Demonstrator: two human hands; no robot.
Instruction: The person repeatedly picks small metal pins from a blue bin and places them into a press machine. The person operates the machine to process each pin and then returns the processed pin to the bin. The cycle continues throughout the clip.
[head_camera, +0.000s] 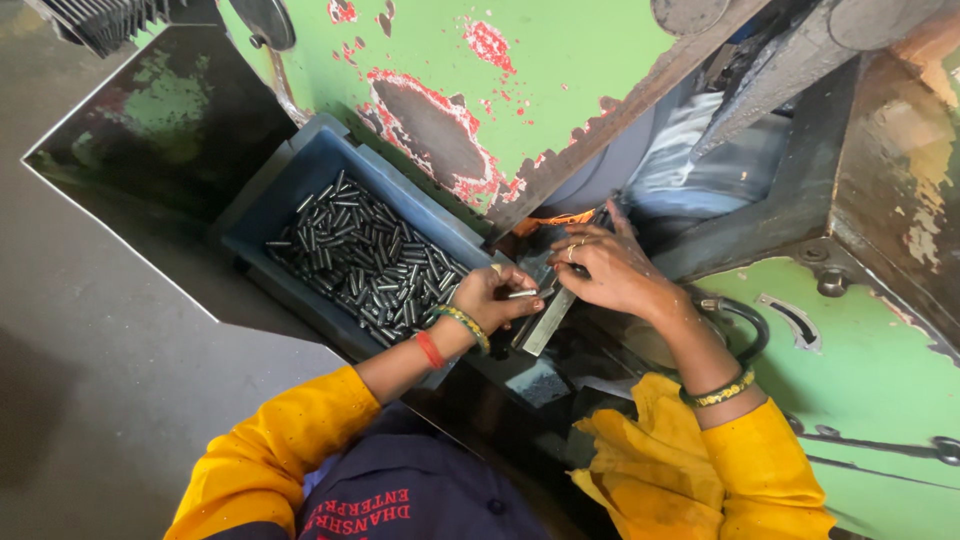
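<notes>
Seen from above at a worn green press (560, 60) with red patches where the paint has flaked, my left hand (490, 298) is curled narrow around a small metal pin (522, 293), pinched between thumb and fingertips so that its bright end points toward my other hand. My right hand (610, 270) lies palm down just beside it, fingers spread and bent over the dark bed of the machine, a ring on one finger; whether it grips anything underneath I cannot tell. A flat metal strip (548, 322) slants between the two hands, its lower end reaching toward me. At my left wrist sit a red band and a green and yellow bangle (462, 322); a dark beaded bangle (718, 390) circles my right forearm above the yellow sleeve (760, 470). Touching the back of my left hand is the near corner of a blue plastic bin (300, 170), which stands tilted against the foot of the press and holds a loose heap of short dark pins (365, 260) piled toward its right end. A black curved cable (745, 318) loops just beyond my right wrist, on the green plate at the right edge of the machine.
</notes>
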